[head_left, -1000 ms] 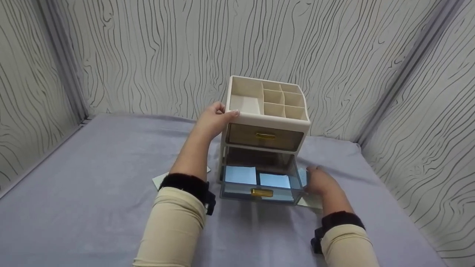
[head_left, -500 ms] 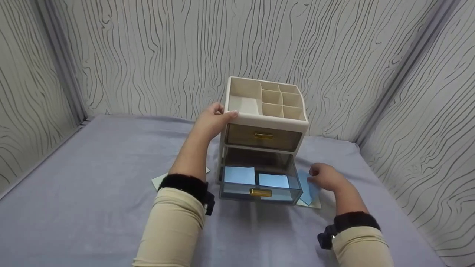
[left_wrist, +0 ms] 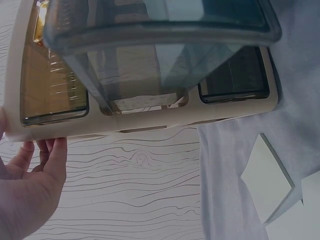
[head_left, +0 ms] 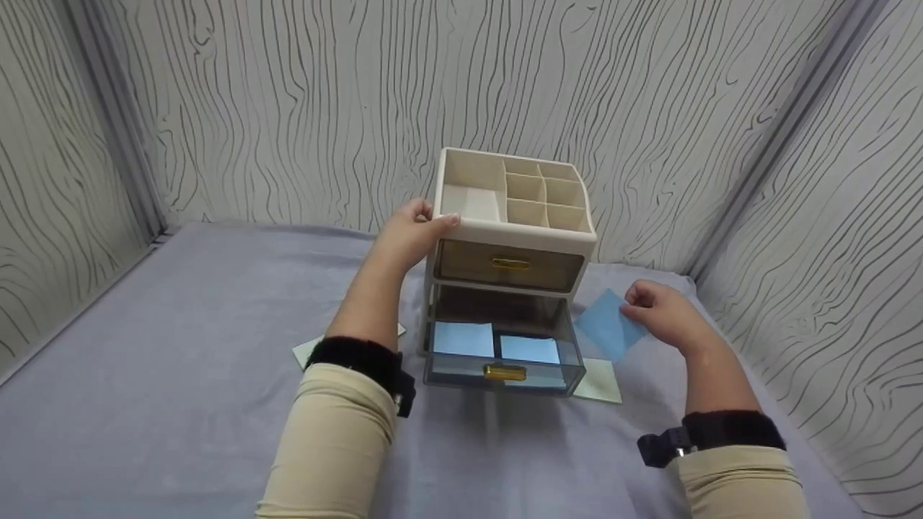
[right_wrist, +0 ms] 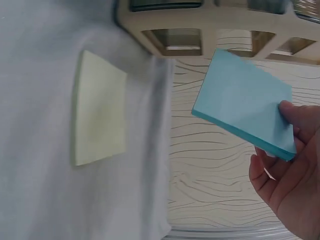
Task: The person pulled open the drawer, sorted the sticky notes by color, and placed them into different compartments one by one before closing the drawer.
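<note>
We see the left hand (head_left: 412,234) gripping the upper left edge of a beige desktop organizer (head_left: 513,216), thumb over the rim and fingers round the side. The organizer stands on a counter covered with a grey cloth (head_left: 180,360); its top is split into open compartments, its upper drawer (head_left: 508,265) is closed, and its clear lower drawer (head_left: 501,353) is pulled out. Two light blue pads of sticky notes (head_left: 497,342) lie side by side in that drawer.

The right hand (head_left: 667,317) pinches a blue sticky-note pad (right_wrist: 245,102) by one corner, holding it off the cloth to the right of the organizer, near the open drawer and apart from it. Just below, a pale green sticky-note pad (head_left: 598,380) lies flat on the cloth beside the drawer's right front corner. Another pale pad (head_left: 306,349) peeks out on the cloth behind the left forearm; its colour is probably the same green, though most of it is hidden.
</note>
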`<move>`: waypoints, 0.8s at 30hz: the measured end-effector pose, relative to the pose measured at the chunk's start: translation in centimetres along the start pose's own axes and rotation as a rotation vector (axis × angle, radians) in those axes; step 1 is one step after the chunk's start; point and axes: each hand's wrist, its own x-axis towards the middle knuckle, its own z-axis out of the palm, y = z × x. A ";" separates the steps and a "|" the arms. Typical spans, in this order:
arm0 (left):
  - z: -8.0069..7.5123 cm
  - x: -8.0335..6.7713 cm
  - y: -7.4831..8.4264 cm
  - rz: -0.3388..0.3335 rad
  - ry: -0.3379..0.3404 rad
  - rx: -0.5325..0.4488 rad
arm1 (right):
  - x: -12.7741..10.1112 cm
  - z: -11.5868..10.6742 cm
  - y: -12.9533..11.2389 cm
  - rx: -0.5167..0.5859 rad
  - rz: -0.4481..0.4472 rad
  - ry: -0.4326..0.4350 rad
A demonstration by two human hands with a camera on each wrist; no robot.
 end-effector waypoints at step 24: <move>-0.1 -0.1 0.0 0.007 -0.004 0.009 | -0.5 -2.1 -9.6 0.111 -0.188 -0.124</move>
